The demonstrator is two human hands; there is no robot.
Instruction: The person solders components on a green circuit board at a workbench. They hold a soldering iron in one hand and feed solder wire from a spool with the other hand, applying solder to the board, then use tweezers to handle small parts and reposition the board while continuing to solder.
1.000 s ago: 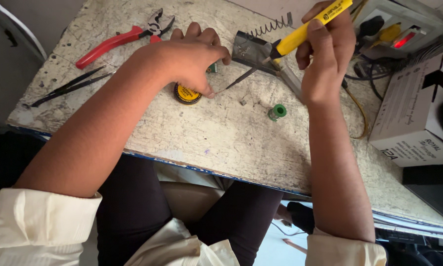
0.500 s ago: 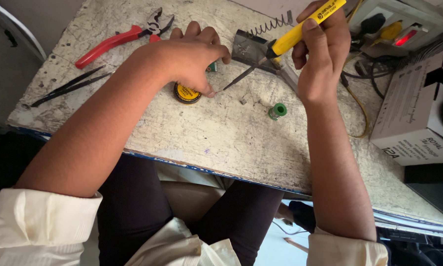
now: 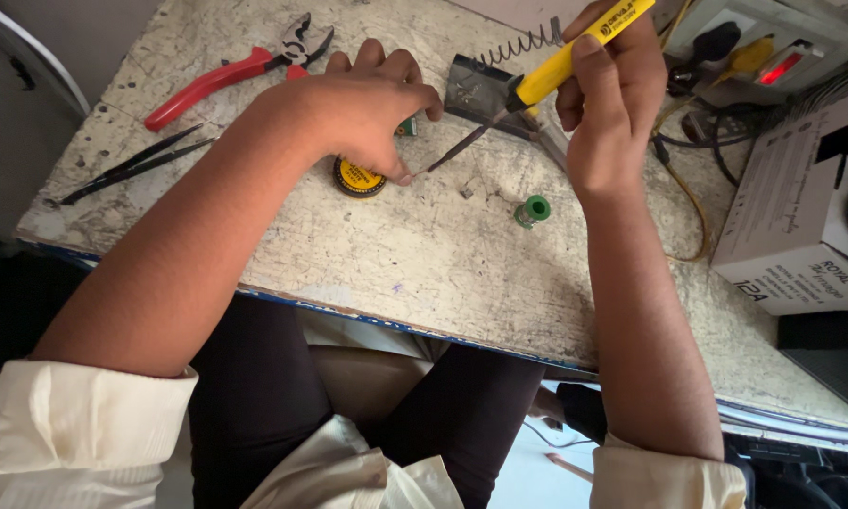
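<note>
Item: my right hand, fingers clamped around a yellow-handled soldering iron, its dark tip slanting down toward my left fingertips. Item: my left hand, fingers pinched together on the desk, on what I cannot tell. Item: round yellow tin, just beside that hand. Item: green spool, red pliers, black tweezers.

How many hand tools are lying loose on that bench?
2: red-handled pliers at the far left edge, and black tweezers nearer the left corner. The right hand holds a yellow soldering iron; others may be hidden.
</note>
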